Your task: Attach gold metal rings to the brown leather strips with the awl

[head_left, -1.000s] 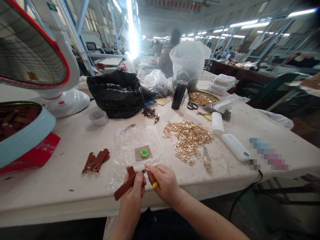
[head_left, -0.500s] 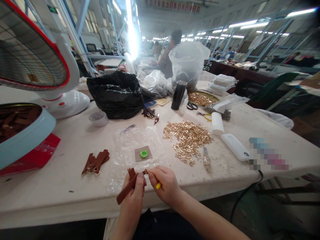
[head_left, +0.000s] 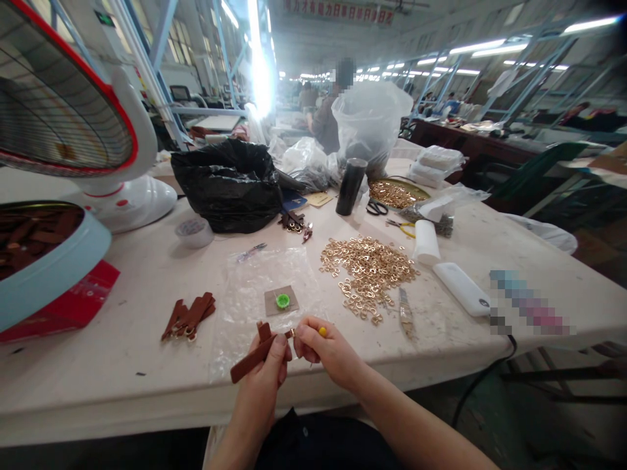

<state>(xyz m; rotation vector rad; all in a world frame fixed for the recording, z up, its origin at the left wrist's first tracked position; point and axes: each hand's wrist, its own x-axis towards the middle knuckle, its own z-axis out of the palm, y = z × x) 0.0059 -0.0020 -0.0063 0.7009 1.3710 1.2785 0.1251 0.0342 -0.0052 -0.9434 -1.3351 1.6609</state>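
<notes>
One banner (head_left: pixel 337 12) partly reads "才有能力". Left hand (head_left: pixel 267 373) pinches brown strap (head_left: pixel 249 363) between thumb and fingers; right hand's (head_left: pixel 326 346) fingers pinch gold fitting (head_left: pixel 292 333) at strap's end.

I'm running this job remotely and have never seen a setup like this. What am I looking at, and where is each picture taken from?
There is no machine here: you see a person's own bare hands. All the pictures come from one camera worn on the head, looking forward and down.

The left hand holds a brown strap. The right hand is at the strap's small gold fitting and also holds something with a yellow end; the rest is hidden.

On the table lie a heap of gold rings, a bunch of brown straps with rings, and a green dish on a small brown square. Behind stands a black plastic bag; a fan is at the left.
</notes>
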